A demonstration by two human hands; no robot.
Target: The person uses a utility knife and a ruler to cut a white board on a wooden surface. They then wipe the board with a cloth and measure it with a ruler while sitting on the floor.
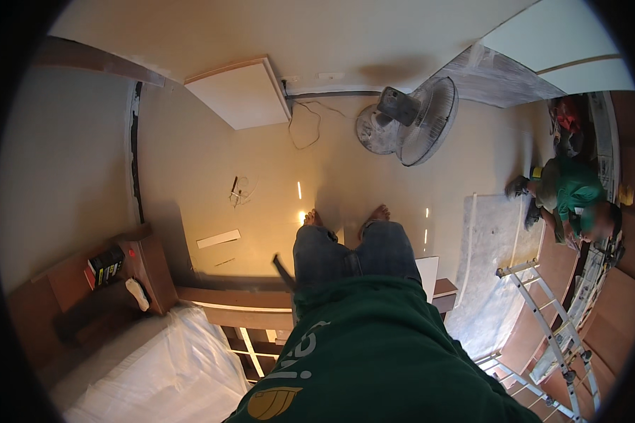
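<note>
one dark tool handle (283,272) angles up-left beside the left leg (320,255).

Dim warm light, floor glare, fisheye-dark rim

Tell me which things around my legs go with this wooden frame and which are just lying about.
Likely with the job: wooden frame; pale slats inside it; dark bar by the left leg.

Lying about: fan; white board; cable; white strip; ladder.
</note>
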